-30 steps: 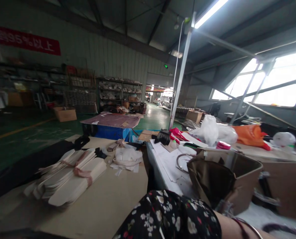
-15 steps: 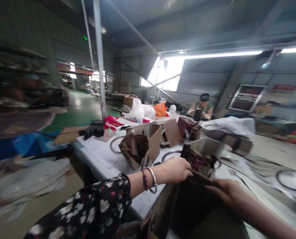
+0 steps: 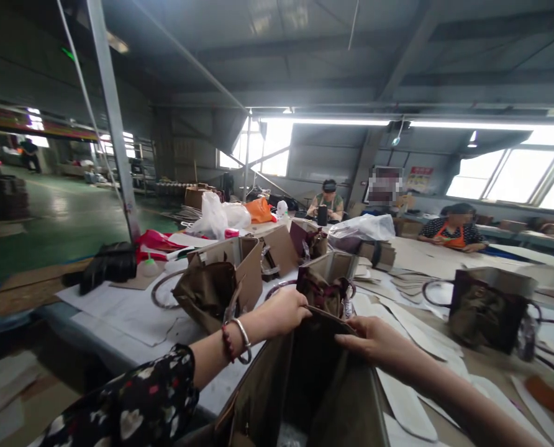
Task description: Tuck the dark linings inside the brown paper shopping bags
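Note:
A dark olive-brown handbag (image 3: 323,379) stands open at the bottom centre, its inside facing me. My left hand (image 3: 284,310) pinches the far rim at its left corner. Farther right on that same rim, my right hand (image 3: 367,338) is closed with the thumb inside the bag and the fingers over the outer side. The bag's lower part runs out of the picture. Just beyond my hands is another bag with a maroon trim (image 3: 326,282). To the left of it stands a brown bag (image 3: 212,285) with a round handle.
Another dark bag (image 3: 484,304) stands at the right among flat pale panels (image 3: 407,397). Plastic wrapping (image 3: 363,228) and an orange bag (image 3: 259,211) lie farther back. A metal post (image 3: 112,118) rises at the left. Two people (image 3: 326,202) sit across the table.
The view has swung to the right, bringing a second seated person and the bag at the right into sight. Both hands still grip the bag's rim.

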A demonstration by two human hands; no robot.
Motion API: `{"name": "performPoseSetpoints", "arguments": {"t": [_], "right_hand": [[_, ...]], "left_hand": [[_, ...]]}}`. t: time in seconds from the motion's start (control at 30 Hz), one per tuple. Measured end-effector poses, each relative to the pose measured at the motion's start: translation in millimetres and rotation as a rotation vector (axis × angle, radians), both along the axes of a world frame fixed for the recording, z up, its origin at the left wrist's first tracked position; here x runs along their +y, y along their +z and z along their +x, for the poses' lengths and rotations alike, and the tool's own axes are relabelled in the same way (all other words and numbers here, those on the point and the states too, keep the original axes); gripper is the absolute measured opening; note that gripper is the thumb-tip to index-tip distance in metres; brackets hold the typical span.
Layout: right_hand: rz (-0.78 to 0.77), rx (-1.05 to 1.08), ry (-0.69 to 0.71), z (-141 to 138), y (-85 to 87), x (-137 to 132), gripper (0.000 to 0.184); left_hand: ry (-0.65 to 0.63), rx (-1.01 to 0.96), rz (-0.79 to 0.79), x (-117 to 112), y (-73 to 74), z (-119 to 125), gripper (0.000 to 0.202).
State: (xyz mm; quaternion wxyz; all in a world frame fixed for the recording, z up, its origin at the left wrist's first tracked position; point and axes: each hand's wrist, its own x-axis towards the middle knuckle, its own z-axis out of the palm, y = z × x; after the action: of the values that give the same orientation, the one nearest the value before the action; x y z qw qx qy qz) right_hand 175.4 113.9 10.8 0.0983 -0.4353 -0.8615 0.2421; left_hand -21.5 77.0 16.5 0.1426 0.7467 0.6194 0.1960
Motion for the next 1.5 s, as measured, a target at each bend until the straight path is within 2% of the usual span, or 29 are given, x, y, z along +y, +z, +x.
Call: {"name": "performPoseSetpoints", "arguments": {"t": [0.3, 0.57, 0.7, 0.93, 1.1, 1.33, 1.5], "right_hand": [[0.108, -0.005, -0.05, -4.2, 3.7, -9.1, 0.02], [0.172, 0.02, -0.097, -0.4, -0.4, -17.7, 0.022], [0.181, 0.03, -0.09, 1.9, 6.5, -25.1, 0.024], [0.229, 0.039, -0.115, 8.4, 36.1, -34.9, 0.027], [0.249, 0.039, -0.125, 11.8, 43.3, -42.2, 0.031], [0.225, 0.042, -0.147, 14.0, 45.2, -60.0, 0.031], [0.203, 0.044, -0.157, 19.0, 48.7, -70.9, 0.031]], "left_hand": [[0.024, 0.007, -0.001, -6.9, 0.8, 4.5, 0.02], [0.016, 0.034, -0.005, -19.9, 7.3, 11.3, 0.019], [0.005, 0.046, 0.026, -26.9, 18.1, 14.3, 0.019], [-0.003, -0.005, 0.107, -35.2, 45.1, 16.1, 0.021], [-0.068, -0.049, 0.137, -43.8, 57.9, 15.3, 0.022], [-0.161, -0.116, 0.116, -50.6, 57.9, 10.9, 0.024], [-0.236, -0.197, 0.024, -48.7, 55.1, 8.7, 0.03]]}}
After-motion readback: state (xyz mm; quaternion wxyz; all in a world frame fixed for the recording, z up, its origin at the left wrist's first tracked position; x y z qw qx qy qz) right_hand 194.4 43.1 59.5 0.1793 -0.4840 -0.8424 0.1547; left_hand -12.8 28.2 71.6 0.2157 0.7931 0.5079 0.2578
